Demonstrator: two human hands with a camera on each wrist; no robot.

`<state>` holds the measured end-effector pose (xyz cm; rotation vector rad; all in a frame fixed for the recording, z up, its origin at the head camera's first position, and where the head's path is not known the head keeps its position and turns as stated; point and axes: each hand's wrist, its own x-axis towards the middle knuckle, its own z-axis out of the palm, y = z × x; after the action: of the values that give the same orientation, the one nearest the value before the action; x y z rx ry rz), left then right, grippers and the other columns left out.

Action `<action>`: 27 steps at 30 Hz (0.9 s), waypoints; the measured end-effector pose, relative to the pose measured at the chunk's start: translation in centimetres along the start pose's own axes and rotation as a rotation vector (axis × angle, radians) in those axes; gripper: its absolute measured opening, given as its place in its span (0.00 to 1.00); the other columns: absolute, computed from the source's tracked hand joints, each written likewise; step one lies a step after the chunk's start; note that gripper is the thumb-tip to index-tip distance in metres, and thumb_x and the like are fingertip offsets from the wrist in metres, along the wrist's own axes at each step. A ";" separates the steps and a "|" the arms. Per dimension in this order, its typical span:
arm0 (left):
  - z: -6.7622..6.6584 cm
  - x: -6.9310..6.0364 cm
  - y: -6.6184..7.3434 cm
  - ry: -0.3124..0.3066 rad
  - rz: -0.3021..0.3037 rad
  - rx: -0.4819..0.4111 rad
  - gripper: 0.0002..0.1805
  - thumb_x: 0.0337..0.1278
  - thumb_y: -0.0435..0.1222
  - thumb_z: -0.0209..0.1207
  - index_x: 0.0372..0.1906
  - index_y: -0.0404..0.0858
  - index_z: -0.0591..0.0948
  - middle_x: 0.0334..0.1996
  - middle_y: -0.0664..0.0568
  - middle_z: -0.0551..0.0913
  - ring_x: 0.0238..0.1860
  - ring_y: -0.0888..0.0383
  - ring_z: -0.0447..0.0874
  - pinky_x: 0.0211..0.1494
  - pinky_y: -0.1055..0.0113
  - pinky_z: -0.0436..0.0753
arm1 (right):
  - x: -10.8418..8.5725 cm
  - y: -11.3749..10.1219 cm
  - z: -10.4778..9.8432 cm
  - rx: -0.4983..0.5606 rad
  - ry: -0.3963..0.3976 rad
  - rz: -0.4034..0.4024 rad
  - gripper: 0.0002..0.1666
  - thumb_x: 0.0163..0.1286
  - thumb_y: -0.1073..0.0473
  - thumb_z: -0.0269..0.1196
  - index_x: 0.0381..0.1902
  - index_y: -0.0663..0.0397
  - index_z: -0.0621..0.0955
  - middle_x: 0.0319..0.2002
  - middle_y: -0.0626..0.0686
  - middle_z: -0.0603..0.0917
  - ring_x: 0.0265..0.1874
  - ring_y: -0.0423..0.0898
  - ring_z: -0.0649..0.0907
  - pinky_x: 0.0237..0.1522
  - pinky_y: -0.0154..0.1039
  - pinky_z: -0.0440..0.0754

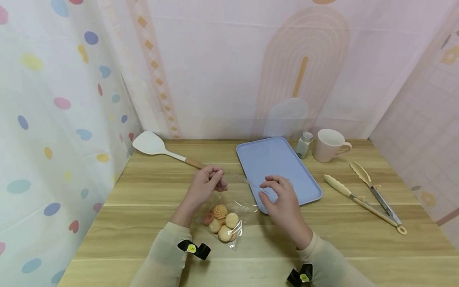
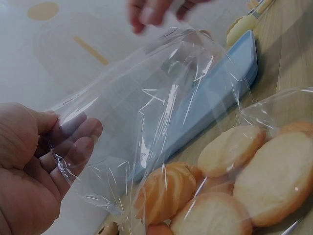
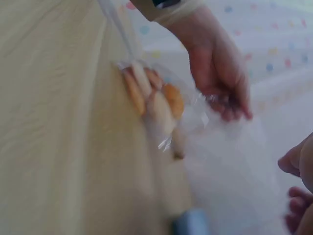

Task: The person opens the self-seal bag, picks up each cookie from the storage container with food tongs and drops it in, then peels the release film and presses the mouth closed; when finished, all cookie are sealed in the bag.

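Note:
My left hand point(image 1: 205, 184) pinches one top corner of a clear plastic bag point(image 2: 171, 105) between thumb and fingers. Several golden cookies point(image 1: 224, 227) lie in the lower part of the bag, one of them a ridged swirl point(image 2: 166, 191). The bag's upper edge stretches slack across toward my right hand point(image 1: 281, 199). That hand hovers by the far corner, thumb and fingers parted with a gap between them. In the right wrist view its fingers point(image 3: 297, 205) look apart from the film, though the picture is blurred.
Behind the hands lies a blue tray point(image 1: 276, 163). A white spatula point(image 1: 150, 143) with a wooden handle is at the back left. A small shaker jar point(image 1: 304, 145), a pink mug point(image 1: 328, 145) and cream-tipped tongs point(image 1: 373, 199) are on the right. Curtains border the wooden table point(image 1: 118, 239).

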<state>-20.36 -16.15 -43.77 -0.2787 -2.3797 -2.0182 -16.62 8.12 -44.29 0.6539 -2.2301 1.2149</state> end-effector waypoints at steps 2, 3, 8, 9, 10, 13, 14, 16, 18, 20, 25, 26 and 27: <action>0.0 0.0 0.3 0.001 0.001 0.020 0.13 0.72 0.34 0.49 0.43 0.25 0.74 0.27 0.41 0.83 0.28 0.52 0.86 0.34 0.61 0.85 | 0.9 -1.3 0.5 -0.060 0.032 -0.148 0.09 0.54 0.68 0.71 0.33 0.55 0.84 0.39 0.53 0.82 0.42 0.51 0.78 0.41 0.44 0.78; 0.0 0.0 0.4 0.000 0.003 0.023 0.13 0.72 0.34 0.49 0.44 0.24 0.74 0.27 0.41 0.84 0.28 0.52 0.86 0.34 0.61 0.85 | 1.4 -1.9 0.8 -0.064 0.034 -0.207 0.08 0.54 0.68 0.70 0.33 0.56 0.84 0.37 0.52 0.83 0.41 0.50 0.79 0.41 0.44 0.77; 0.2 -0.1 0.8 -0.002 0.050 0.061 0.11 0.71 0.34 0.51 0.40 0.27 0.76 0.25 0.43 0.84 0.27 0.53 0.86 0.33 0.62 0.85 | 3.5 -3.6 3.3 -0.088 -0.025 -0.302 0.06 0.59 0.64 0.69 0.36 0.58 0.86 0.33 0.49 0.84 0.34 0.44 0.81 0.36 0.36 0.79; 0.3 -0.2 0.8 -0.005 0.063 0.070 0.11 0.70 0.34 0.51 0.39 0.28 0.77 0.25 0.43 0.84 0.27 0.54 0.86 0.32 0.63 0.85 | 3.8 -3.6 3.8 -0.100 -0.029 -0.290 0.06 0.60 0.64 0.69 0.36 0.58 0.86 0.32 0.49 0.85 0.33 0.44 0.82 0.35 0.36 0.79; 0.4 -0.2 0.9 -0.010 0.075 0.079 0.10 0.70 0.34 0.51 0.39 0.29 0.78 0.25 0.44 0.84 0.26 0.54 0.86 0.32 0.63 0.85 | 4.0 -3.6 4.2 -0.113 -0.030 -0.272 0.06 0.60 0.64 0.69 0.37 0.58 0.86 0.32 0.49 0.85 0.33 0.43 0.82 0.34 0.35 0.79; 0.8 -0.4 1.1 -0.031 0.101 0.099 0.10 0.70 0.34 0.51 0.39 0.30 0.78 0.24 0.45 0.83 0.27 0.54 0.85 0.32 0.63 0.85 | 4.2 -3.1 5.0 -0.134 -0.011 -0.220 0.07 0.60 0.67 0.68 0.38 0.58 0.87 0.32 0.50 0.85 0.31 0.42 0.82 0.31 0.33 0.79; 1.0 -0.4 1.1 -0.039 0.106 0.101 0.10 0.71 0.34 0.51 0.39 0.30 0.79 0.24 0.45 0.83 0.27 0.54 0.85 0.32 0.63 0.85 | 4.2 -2.9 5.2 -0.129 -0.004 -0.206 0.08 0.60 0.67 0.68 0.38 0.58 0.87 0.32 0.50 0.85 0.30 0.42 0.82 0.31 0.33 0.79; 1.2 -0.4 1.1 -0.051 0.115 0.103 0.11 0.71 0.34 0.51 0.39 0.30 0.79 0.25 0.45 0.83 0.27 0.54 0.85 0.32 0.62 0.85 | 4.1 -2.5 5.4 -0.116 0.010 -0.194 0.09 0.60 0.68 0.68 0.39 0.58 0.86 0.33 0.50 0.85 0.30 0.42 0.82 0.32 0.33 0.80; 1.4 -0.4 1.1 -0.062 0.127 0.107 0.11 0.71 0.34 0.51 0.40 0.30 0.79 0.25 0.44 0.83 0.28 0.53 0.85 0.33 0.61 0.85 | 4.1 -2.1 5.6 -0.096 0.022 -0.196 0.09 0.60 0.68 0.68 0.40 0.59 0.86 0.34 0.51 0.85 0.31 0.42 0.82 0.32 0.32 0.80; 1.5 -0.4 1.1 -0.070 0.137 0.111 0.11 0.71 0.33 0.50 0.40 0.29 0.80 0.27 0.44 0.83 0.28 0.54 0.85 0.33 0.60 0.85 | 4.1 -1.8 5.8 -0.075 0.029 -0.206 0.09 0.61 0.66 0.67 0.41 0.59 0.86 0.35 0.51 0.85 0.32 0.42 0.82 0.33 0.32 0.80; 1.4 -0.7 1.3 -0.082 0.165 0.133 0.11 0.72 0.32 0.48 0.40 0.30 0.80 0.28 0.45 0.82 0.29 0.54 0.85 0.33 0.60 0.85 | 4.2 -1.5 5.9 -0.066 0.025 -0.238 0.09 0.63 0.64 0.67 0.41 0.59 0.86 0.36 0.51 0.86 0.35 0.43 0.83 0.34 0.32 0.80; 1.5 -0.6 1.3 -0.085 0.169 0.137 0.12 0.72 0.32 0.48 0.40 0.30 0.80 0.28 0.44 0.81 0.29 0.53 0.85 0.33 0.60 0.85 | 4.2 -1.5 5.9 -0.076 0.024 -0.242 0.09 0.63 0.64 0.67 0.41 0.59 0.86 0.36 0.52 0.86 0.35 0.43 0.83 0.34 0.32 0.80; 1.5 -0.6 1.3 -0.089 0.171 0.134 0.12 0.72 0.32 0.47 0.40 0.30 0.80 0.28 0.44 0.81 0.29 0.53 0.85 0.34 0.60 0.85 | 4.2 -1.4 5.9 -0.086 0.025 -0.245 0.09 0.62 0.64 0.67 0.41 0.60 0.86 0.36 0.52 0.86 0.35 0.44 0.83 0.33 0.33 0.80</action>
<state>-19.38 -14.59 -42.79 -0.5586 -2.4335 -1.8006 -20.07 1.69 -43.52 0.8447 -2.0964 0.9951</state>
